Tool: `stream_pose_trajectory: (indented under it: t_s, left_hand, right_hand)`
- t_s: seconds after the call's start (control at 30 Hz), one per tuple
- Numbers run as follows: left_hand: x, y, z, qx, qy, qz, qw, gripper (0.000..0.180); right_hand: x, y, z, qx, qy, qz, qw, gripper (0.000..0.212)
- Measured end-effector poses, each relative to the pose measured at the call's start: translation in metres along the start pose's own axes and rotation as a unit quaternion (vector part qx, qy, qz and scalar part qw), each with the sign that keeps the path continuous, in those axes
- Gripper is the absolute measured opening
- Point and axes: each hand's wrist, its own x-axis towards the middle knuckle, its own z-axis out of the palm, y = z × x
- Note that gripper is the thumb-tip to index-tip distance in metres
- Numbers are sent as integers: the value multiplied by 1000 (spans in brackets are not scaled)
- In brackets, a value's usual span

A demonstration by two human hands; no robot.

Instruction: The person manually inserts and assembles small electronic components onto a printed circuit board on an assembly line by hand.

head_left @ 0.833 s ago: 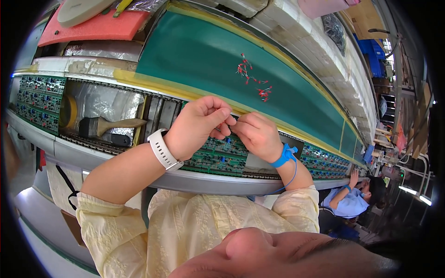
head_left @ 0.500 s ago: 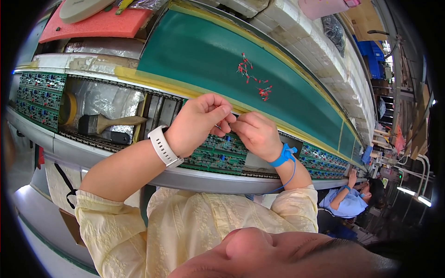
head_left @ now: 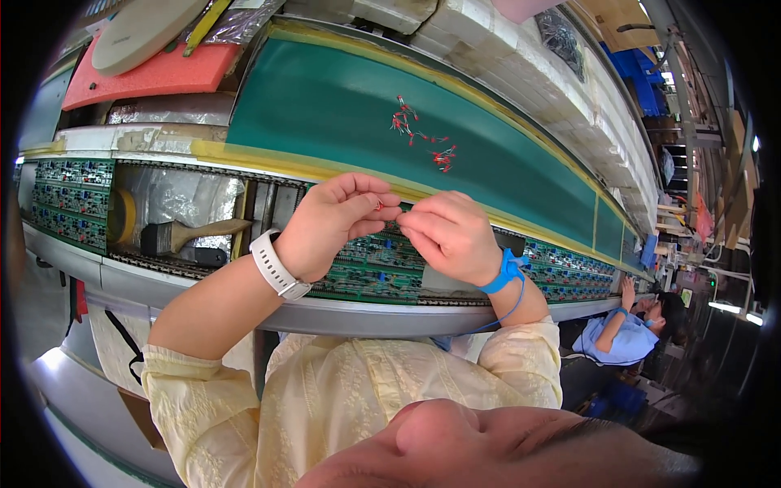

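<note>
Both of my hands are raised above a green circuit board (head_left: 366,272) set in a rail track. Between the thumb and fingers of my left hand (head_left: 325,220) a small red LED (head_left: 379,205) shows. My right hand (head_left: 455,236) is closed in a pinch just beside the left fingertips; what it grips, if anything, is too small to make out. Several loose red LEDs (head_left: 443,159) with wire leads lie scattered on the green mat (head_left: 325,106) beyond my hands.
A paintbrush (head_left: 191,234) and a tape roll (head_left: 122,215) lie in the track at left. More circuit boards (head_left: 73,195) sit at both ends. Pink foam (head_left: 146,75) lies far left, white foam blocks (head_left: 529,89) behind the mat. Another person (head_left: 614,333) works at right.
The view has shifted slightly, so the mat and LEDs appear farther left. My left fingers have loosened a little, and the red LED shows between them. My hands have drawn slightly apart.
</note>
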Motion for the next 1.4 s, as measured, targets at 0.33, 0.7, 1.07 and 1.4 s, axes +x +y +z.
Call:
stream_pose_trajectory:
  t_s: [0.33, 0.7, 1.07, 1.4]
  left_hand:
    - [-1, -2, 3, 68, -84, -39, 993, 33]
    - [-2, 0, 2, 113, -83, -59, 988, 27]
    - [-1, 4, 4, 78, 13, 2, 997, 18]
    - [3, 4, 2, 67, 29, 8, 997, 17]
  right_hand:
    - [-2, -2, 10, 155, 8, 119, 981, 20]
    - [0, 0, -4, 186, -19, 156, 970, 14]
    - [-1, 11, -7, 232, -10, 167, 958, 9]
    - [-5, 13, 9, 86, -103, 123, 983, 6]
